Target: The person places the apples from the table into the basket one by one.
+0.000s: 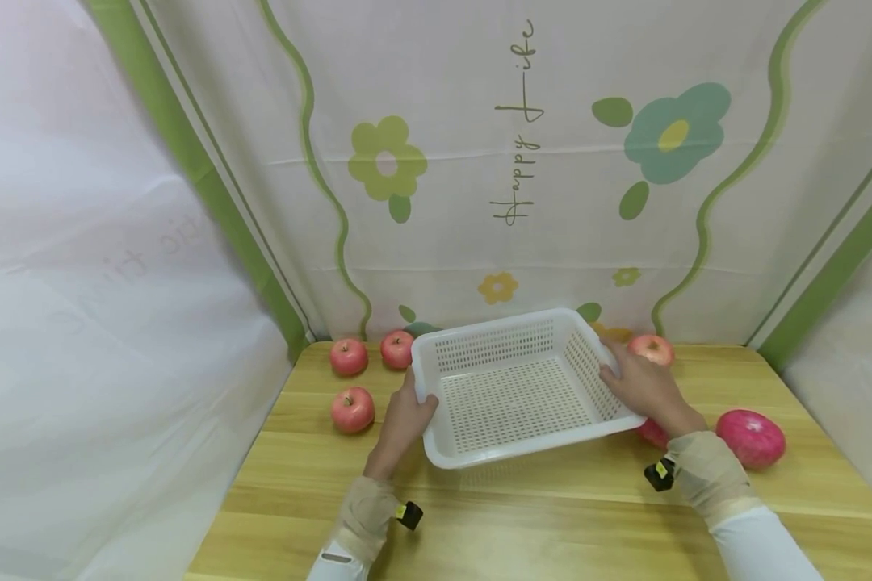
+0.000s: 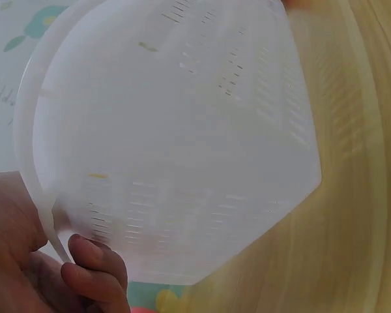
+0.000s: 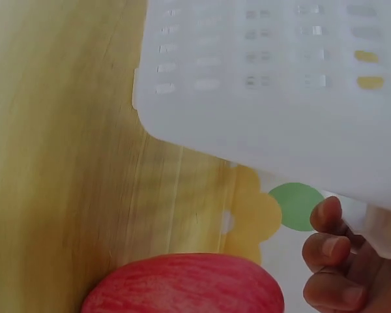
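Left hand (image 1: 405,413), right hand (image 1: 648,389): both grips hold the basket (image 1: 516,406)
Lowered askew, it might set an apple (image 1: 396,349) rolling near the tabletop's (image 1: 552,524) back edge.

Smooth plastic basket (image 1: 516,403) — glossy wooden table (image 1: 538,524).

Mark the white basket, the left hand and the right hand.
White basket (image 1: 516,405): head view, perforated floor.
Left hand (image 1: 405,415): head view, back of hand.
Right hand (image 1: 648,390): head view, back of hand.

One pink fruit (image 1: 652,434) partly hidden by basket (image 1: 512,403), sleeves (image 1: 761,542) cut off
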The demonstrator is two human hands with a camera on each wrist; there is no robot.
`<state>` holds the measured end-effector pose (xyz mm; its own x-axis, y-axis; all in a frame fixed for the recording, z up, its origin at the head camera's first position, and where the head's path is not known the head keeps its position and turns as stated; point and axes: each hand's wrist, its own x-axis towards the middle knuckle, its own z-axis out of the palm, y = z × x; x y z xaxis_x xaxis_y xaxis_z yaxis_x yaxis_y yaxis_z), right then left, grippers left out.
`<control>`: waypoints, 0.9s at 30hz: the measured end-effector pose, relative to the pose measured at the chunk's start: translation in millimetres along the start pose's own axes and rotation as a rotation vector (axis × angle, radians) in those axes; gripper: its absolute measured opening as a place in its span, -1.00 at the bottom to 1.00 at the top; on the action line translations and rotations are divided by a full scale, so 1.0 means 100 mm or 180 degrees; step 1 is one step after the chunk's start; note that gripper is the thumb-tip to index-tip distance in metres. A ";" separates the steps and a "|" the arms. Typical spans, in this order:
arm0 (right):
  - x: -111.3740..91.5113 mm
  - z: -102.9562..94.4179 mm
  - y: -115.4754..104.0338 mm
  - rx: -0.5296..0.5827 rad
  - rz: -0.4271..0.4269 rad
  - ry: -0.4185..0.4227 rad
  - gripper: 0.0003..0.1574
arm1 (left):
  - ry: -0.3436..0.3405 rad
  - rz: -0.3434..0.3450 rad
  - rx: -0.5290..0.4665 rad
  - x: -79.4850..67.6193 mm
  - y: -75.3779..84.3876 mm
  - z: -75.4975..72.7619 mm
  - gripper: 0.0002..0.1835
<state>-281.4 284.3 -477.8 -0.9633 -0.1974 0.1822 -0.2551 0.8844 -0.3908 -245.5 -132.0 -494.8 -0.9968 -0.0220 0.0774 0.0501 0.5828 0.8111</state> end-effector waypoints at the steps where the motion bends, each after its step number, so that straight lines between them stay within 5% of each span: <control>1: 0.00 0.00 0.00 -0.0006 -0.0011 0.0014 -0.23 | -0.0011 -0.0009 -0.0001 0.01 0.00 -0.01 -0.11; 27: -0.16 -0.03 -0.07 0.0167 0.0127 -0.0056 -0.17 | -0.0322 -0.0034 -0.0504 0.21 -0.12 -0.10 -0.11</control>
<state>-263.7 283.0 -475.7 -0.9739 -0.1703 0.1499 -0.2202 0.8684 -0.4442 -266.6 -147.4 -497.5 -0.9981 0.0590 0.0161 0.0409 0.4475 0.8934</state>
